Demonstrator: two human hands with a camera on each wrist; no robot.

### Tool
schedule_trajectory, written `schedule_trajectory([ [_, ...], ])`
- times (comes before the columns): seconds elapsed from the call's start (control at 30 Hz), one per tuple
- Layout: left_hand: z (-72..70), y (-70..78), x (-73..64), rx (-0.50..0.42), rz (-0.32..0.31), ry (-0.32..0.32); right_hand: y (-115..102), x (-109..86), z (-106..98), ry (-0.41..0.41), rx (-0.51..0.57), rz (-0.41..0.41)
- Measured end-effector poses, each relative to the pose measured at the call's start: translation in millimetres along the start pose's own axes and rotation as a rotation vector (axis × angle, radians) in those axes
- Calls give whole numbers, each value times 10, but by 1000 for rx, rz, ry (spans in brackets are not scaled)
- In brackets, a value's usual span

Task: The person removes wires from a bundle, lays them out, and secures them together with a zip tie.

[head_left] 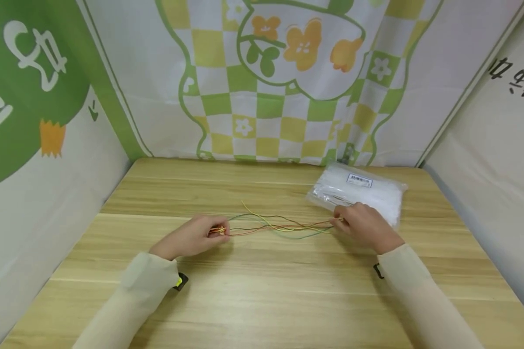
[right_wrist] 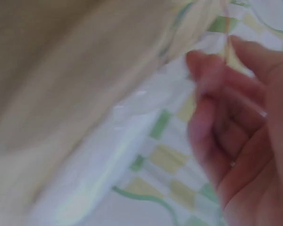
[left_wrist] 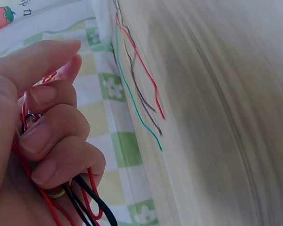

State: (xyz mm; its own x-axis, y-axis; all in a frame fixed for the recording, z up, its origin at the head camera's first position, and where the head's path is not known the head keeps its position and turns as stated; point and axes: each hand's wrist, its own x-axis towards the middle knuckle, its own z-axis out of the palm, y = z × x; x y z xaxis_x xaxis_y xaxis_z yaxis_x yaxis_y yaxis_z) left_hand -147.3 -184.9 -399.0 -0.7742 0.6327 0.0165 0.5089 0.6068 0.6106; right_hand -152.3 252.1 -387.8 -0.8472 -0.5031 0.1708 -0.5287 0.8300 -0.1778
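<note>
Several thin wires [head_left: 284, 226] in red, yellow, green and dark colours stretch between the two hands above the wooden table. My left hand [head_left: 196, 235] grips their bundled part; in the left wrist view its fingers curl around looped red and black wires [left_wrist: 101, 207]. Loose red, green and dark ends trail away from that hand there. At the other side, my right hand [head_left: 364, 225] pinches wire between thumb and forefinger. A reddish strand [right_wrist: 227, 33] reaches those fingertips in the blurred right wrist view. How many strands it holds I cannot tell.
A clear plastic bag [head_left: 380, 194] with white contents and a barcode label lies at the back right, partly behind my right hand. Printed curtains [head_left: 288, 106] enclose the wooden table [head_left: 262, 300] at the back and both sides.
</note>
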Motion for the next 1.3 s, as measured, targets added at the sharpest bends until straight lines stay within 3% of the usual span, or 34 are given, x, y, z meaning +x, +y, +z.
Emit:
schedule_trajectory([
  [0.2, 30, 97, 71, -15, 6, 10, -205, 109, -158, 79, -101, 97],
  [0.3, 48, 142, 92, -24, 6, 10, -305, 172, -189, 67, -75, 91],
  [0.67, 162, 320, 256, -14, 33, 13, -817, 432, -47, 5, 195, -196],
  [1.0, 259, 435, 321, -31, 55, 1, -1171, 523, 56, 8, 240, -367],
  [1.3, 324, 485, 370, -42, 121, -12, -1285, 557, 170, 10, 243, -429],
])
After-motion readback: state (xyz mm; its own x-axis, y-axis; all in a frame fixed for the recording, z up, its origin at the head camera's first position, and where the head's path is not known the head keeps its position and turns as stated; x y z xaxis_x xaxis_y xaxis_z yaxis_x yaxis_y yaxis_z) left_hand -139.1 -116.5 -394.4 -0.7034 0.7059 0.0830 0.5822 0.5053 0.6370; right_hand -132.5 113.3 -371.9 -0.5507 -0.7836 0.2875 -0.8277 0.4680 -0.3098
